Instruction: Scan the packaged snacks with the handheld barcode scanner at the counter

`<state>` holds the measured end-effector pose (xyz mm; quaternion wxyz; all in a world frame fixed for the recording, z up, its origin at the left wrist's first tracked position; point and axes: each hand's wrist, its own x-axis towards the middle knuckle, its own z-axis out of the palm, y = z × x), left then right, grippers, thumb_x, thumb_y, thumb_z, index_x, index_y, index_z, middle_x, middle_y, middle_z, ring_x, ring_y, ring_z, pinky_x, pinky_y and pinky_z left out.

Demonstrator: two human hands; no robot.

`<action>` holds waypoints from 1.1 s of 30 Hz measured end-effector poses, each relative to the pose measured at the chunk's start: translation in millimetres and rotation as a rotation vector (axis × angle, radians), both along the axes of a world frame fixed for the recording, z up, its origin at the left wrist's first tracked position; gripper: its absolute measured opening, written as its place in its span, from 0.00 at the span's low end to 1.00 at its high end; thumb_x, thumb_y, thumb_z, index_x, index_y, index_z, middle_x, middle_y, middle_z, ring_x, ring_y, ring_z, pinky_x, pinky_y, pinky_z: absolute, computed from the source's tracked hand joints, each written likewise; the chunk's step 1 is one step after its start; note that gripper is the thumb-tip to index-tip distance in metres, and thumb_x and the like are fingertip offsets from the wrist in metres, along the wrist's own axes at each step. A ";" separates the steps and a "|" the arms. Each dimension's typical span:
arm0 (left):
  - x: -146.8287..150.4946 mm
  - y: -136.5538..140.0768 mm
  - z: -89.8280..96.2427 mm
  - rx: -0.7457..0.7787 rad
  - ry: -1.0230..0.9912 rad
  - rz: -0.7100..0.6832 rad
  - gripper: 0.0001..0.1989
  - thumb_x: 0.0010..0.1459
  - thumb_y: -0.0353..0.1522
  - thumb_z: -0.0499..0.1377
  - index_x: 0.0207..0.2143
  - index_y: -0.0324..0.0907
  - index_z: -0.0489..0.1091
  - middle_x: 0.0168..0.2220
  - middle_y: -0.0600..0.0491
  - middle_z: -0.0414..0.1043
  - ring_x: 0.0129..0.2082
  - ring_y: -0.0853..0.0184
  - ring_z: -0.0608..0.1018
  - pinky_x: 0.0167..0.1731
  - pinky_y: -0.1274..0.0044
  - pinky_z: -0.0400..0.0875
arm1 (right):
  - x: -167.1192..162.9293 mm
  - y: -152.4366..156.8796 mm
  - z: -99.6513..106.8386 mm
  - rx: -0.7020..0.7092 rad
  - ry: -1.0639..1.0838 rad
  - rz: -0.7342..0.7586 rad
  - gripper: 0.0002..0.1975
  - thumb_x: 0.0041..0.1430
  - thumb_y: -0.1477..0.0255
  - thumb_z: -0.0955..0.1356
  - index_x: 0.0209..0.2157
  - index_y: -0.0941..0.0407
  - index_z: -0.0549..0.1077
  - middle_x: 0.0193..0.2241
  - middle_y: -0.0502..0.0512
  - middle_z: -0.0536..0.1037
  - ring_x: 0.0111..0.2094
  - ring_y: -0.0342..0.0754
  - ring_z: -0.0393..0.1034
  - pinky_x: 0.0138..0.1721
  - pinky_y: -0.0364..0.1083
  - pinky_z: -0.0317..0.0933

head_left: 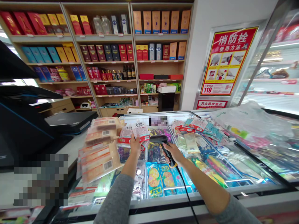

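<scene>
My right hand [173,153] is wrapped round the grip of a black barcode scanner [159,138], whose head points left and whose cable runs down toward me. To its left, my left hand [135,144] grips the lower edge of a clear-and-red food packet [143,132]. Similar packets lie under and beside it on the freezer's glass top. Left of that hand stands a pile of tan packets [105,157] with orange print and barcode labels. Over on the right lies a heap of red and teal packets [202,124].
Under the glass of the chest freezer [163,203] are bags of frozen goods. A clear plastic bag [247,119] lies at the right. Checkout equipment [21,130] stands on the left counter. Behind are shelves of boxes [107,53] and a red wall sign [230,60].
</scene>
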<state>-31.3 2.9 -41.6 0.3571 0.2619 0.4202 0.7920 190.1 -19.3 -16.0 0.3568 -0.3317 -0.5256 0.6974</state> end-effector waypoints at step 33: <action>-35.5 -25.3 72.6 -0.228 1.065 0.352 0.15 0.49 0.18 0.58 0.36 0.39 0.76 0.55 0.37 0.73 0.62 0.44 0.70 0.64 0.55 0.62 | -83.3 15.6 2.9 0.040 0.080 -0.126 0.31 0.39 0.41 0.73 0.28 0.52 0.63 0.14 0.42 0.68 0.12 0.40 0.59 0.12 0.41 0.53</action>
